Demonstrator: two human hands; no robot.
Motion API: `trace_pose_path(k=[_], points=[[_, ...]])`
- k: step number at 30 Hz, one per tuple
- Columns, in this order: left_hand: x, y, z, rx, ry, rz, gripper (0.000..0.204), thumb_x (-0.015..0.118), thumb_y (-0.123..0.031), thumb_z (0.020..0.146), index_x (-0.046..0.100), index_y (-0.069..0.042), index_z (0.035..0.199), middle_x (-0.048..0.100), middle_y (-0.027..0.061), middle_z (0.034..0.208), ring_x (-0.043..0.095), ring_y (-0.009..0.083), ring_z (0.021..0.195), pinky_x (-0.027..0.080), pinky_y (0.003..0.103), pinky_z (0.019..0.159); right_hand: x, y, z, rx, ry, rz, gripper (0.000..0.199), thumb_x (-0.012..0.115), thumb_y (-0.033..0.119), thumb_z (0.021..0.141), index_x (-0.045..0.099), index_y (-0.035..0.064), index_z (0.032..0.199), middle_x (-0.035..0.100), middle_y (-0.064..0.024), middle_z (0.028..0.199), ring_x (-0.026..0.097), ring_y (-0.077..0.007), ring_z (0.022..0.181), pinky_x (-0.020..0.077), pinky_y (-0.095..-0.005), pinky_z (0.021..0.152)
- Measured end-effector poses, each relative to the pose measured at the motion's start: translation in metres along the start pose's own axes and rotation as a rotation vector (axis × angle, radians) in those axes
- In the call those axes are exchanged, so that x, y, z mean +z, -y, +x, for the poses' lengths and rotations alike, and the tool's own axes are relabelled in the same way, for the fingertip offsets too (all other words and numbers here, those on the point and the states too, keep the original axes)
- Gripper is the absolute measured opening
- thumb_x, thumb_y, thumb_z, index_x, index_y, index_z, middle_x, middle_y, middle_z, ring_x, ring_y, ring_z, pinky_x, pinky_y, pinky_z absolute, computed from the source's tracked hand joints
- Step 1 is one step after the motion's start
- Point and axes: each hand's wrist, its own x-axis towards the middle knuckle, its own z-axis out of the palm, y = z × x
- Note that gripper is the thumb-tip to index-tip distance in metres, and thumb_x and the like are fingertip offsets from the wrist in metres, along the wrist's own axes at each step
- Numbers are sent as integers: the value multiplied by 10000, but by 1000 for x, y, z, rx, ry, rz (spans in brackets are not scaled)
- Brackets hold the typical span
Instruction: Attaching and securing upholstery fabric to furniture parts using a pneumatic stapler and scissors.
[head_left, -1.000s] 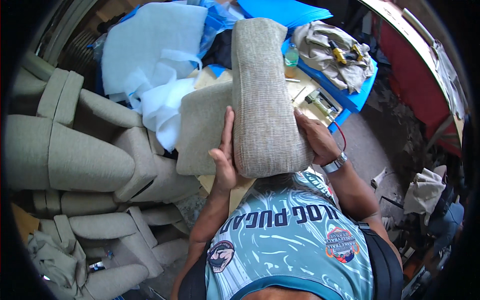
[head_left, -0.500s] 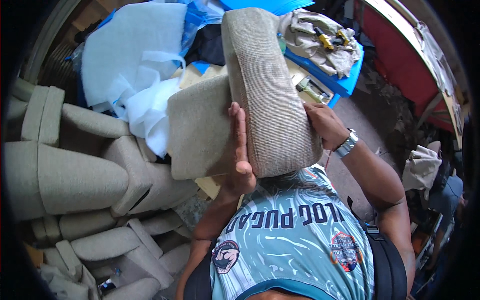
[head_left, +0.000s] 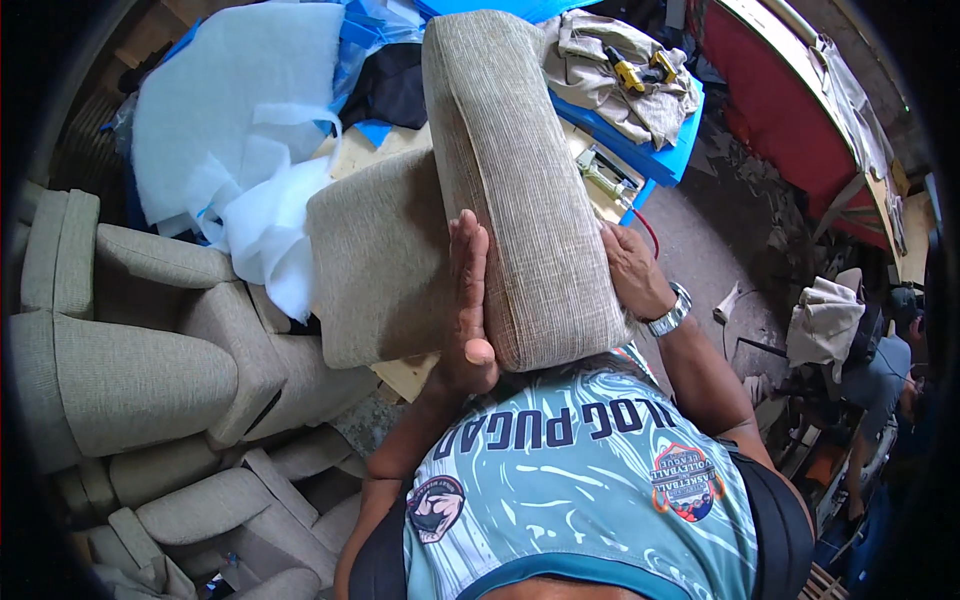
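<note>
I hold a long grey-beige upholstered cushion (head_left: 520, 180) upright on its edge in front of my chest, its near end against my patterned shirt. My left hand (head_left: 466, 300) lies flat against its left face, fingers straight and pointing away. My right hand (head_left: 632, 270), with a metal wristwatch, presses the cushion's right side. A second, flatter cushion of the same fabric (head_left: 375, 260) lies just left of it on a wooden work surface (head_left: 405, 375), touching the back of my left hand.
Several upholstered sofa parts (head_left: 130, 370) are piled at the left. White foam padding (head_left: 235, 120) lies behind them. A blue table (head_left: 670, 160) with cloth and yellow tools stands at the back right. Another person (head_left: 880, 360) sits at the far right, by a red frame (head_left: 790, 110).
The upright cushion has come closer to my chest and stands taller in view. My left hand has slid up its left face; the right hand stays on the other side.
</note>
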Motion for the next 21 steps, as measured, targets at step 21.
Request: trace_pose_path(k=[21], points=[[56,-59,94,84,634,627,998,496,-738,846,458,109,1373,456,278,1440,359,367,1425,208,469,1204,-31,-48,23,-369,15,224,431,392,364,1077,579,5,928,573,-39,750,492,-122,702,457,-312,662]])
